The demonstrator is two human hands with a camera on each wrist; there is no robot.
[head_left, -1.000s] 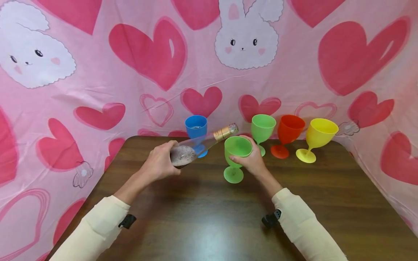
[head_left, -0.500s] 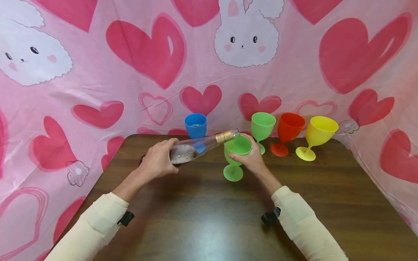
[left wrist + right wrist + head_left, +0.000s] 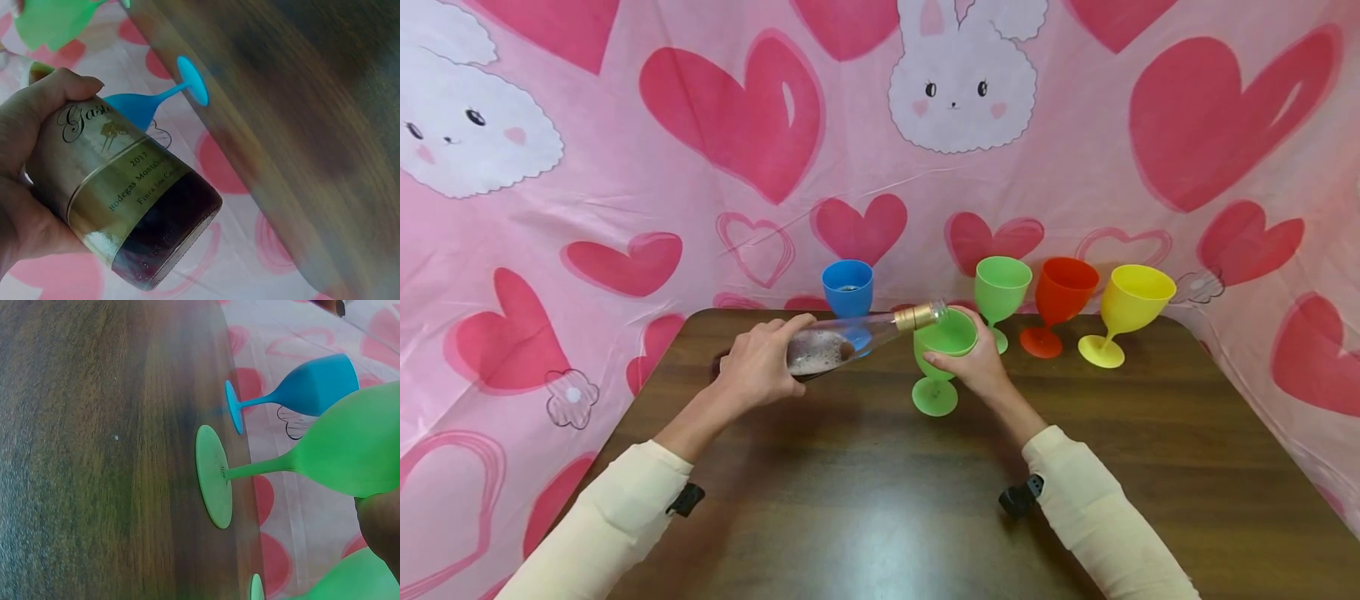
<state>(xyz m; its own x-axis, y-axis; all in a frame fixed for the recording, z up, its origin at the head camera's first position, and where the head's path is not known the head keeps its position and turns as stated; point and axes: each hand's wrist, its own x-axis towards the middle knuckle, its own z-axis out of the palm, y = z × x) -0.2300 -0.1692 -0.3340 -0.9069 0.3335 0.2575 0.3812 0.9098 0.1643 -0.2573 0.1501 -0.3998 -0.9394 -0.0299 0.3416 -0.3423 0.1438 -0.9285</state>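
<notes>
My left hand (image 3: 762, 364) grips a clear wine bottle (image 3: 820, 348) round its body, tipped nearly level with its neck to the right. Dark foamy liquid lies inside it, and the left wrist view shows its label (image 3: 134, 172). The gold-banded mouth is over the rim of a green goblet (image 3: 934, 398). My right hand (image 3: 973, 362) holds that goblet by the bowl, thumb at the near side and fingers behind. In the right wrist view the goblet's foot (image 3: 214, 477) looks close to the table; whether it touches I cannot tell.
A blue goblet (image 3: 847, 287) with some dark liquid stands behind the bottle. At the back right stand another green goblet (image 3: 1003, 287), a red goblet (image 3: 1065, 292) and a yellow goblet (image 3: 1135, 304). The brown wooden table (image 3: 865, 500) meets a pink heart-patterned cloth (image 3: 737, 125) behind.
The bottle has tilted further toward level, and its mouth has lowered from above to the goblet's rim. Its liquid has moved a little toward the neck. The right hand keeps its hold.
</notes>
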